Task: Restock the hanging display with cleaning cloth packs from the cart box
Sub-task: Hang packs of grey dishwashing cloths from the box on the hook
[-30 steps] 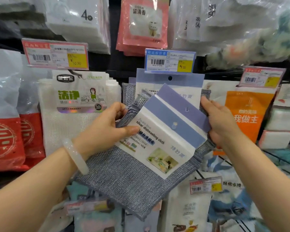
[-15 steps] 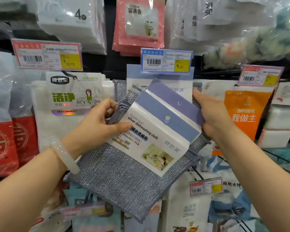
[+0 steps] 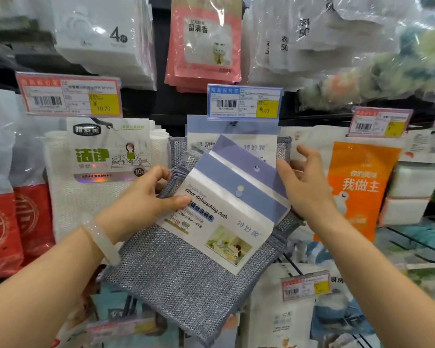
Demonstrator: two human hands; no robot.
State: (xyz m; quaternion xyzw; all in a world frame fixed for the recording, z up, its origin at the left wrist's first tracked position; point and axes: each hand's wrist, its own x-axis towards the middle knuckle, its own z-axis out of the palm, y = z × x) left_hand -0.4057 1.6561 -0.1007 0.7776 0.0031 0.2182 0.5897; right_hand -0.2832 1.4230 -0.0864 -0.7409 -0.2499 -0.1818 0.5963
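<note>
price tag (image 3: 244,102) print blurred, peg hidden

Cloth pack (image 3: 211,234) tilted, in front of hanging display, between both hands. Left hand (image 3: 141,204) on its left edge, thumb on the card; right hand (image 3: 304,187) at its upper right corner. Behind it another same pack (image 3: 251,144) hangs under a price tag (image 3: 244,102). White pack (image 3: 103,159) left of it, orange pack (image 3: 359,187) right. Pink packs (image 3: 204,46) above. More packs below.
</note>
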